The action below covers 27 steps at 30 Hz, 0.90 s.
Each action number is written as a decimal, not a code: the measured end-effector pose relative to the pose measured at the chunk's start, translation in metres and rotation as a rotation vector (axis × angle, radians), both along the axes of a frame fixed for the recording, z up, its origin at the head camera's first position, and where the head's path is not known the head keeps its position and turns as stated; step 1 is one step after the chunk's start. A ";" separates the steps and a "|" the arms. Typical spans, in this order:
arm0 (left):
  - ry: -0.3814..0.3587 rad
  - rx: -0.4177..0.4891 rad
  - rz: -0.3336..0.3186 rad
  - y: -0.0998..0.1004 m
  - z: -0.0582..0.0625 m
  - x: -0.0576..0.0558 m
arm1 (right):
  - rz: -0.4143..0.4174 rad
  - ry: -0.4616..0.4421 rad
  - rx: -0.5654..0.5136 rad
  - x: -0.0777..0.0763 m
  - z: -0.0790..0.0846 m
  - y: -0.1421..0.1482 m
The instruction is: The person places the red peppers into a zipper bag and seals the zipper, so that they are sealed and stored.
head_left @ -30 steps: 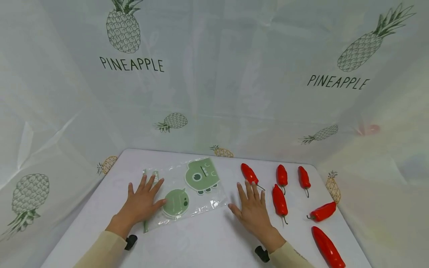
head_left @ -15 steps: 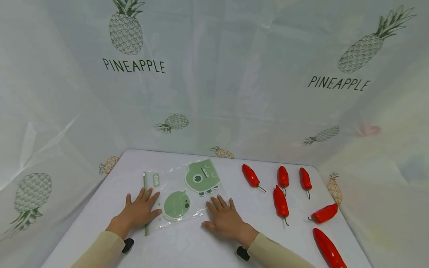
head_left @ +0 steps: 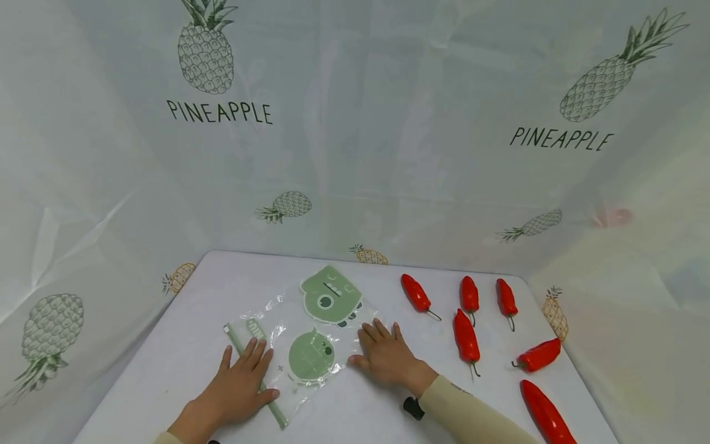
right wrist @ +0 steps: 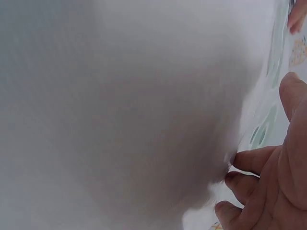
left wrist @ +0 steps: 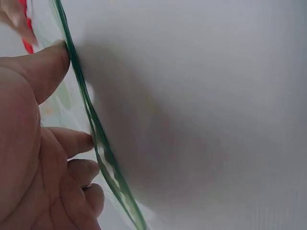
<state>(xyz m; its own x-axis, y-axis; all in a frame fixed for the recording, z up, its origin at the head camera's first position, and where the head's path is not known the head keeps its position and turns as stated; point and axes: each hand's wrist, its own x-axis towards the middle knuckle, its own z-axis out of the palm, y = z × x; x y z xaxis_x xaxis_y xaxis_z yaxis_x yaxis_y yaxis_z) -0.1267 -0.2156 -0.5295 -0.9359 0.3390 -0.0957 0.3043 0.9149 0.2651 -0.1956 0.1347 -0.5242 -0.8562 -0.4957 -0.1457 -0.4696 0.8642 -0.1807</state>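
Note:
A clear plastic zip bag (head_left: 310, 357) with green cartoon prints lies flat and slanted on the white table. My left hand (head_left: 235, 388) rests over its left end, across the green zip strip (head_left: 275, 414), fingers spread. In the left wrist view, the thumb and fingertips touch the bag's green-edged mouth (left wrist: 91, 110), whose edges part slightly lower down. On the bag's right edge rests my right hand (head_left: 388, 354), its fingers extended. The right wrist view shows the right fingertips (right wrist: 247, 160) at the film's edge. Neither hand curls round anything.
Several red chili peppers (head_left: 465, 336) lie spread over the table's right side, one large one (head_left: 546, 412) near the front. A white pineapple-print curtain (head_left: 355, 154) stands behind and beside the table (head_left: 183, 345).
My right hand has moved left from near the peppers to the bag's right edge. The bag has turned, its zip end swinging toward me and right with my left hand. The peppers stay put.

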 end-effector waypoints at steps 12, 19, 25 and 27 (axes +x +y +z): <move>-0.023 -0.036 -0.271 0.055 -0.005 0.023 | -0.043 -0.009 0.026 -0.035 0.001 -0.002; 0.016 -0.036 -0.341 0.078 -0.007 0.023 | -0.063 -0.011 0.005 -0.042 0.001 -0.007; -0.052 -0.003 -0.289 0.088 0.002 0.022 | -0.043 0.031 -0.105 -0.025 0.005 -0.005; -0.055 0.012 -0.273 0.087 0.005 0.019 | -0.025 0.054 -0.125 -0.014 0.007 -0.001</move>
<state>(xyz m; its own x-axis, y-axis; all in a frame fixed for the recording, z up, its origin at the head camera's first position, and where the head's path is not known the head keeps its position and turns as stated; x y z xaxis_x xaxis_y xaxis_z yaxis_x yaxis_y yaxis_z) -0.1079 -0.1284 -0.5240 -0.8033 0.5792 -0.1387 0.5238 0.7979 0.2983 -0.2099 0.1339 -0.5168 -0.8733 -0.4857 -0.0372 -0.4604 0.8479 -0.2629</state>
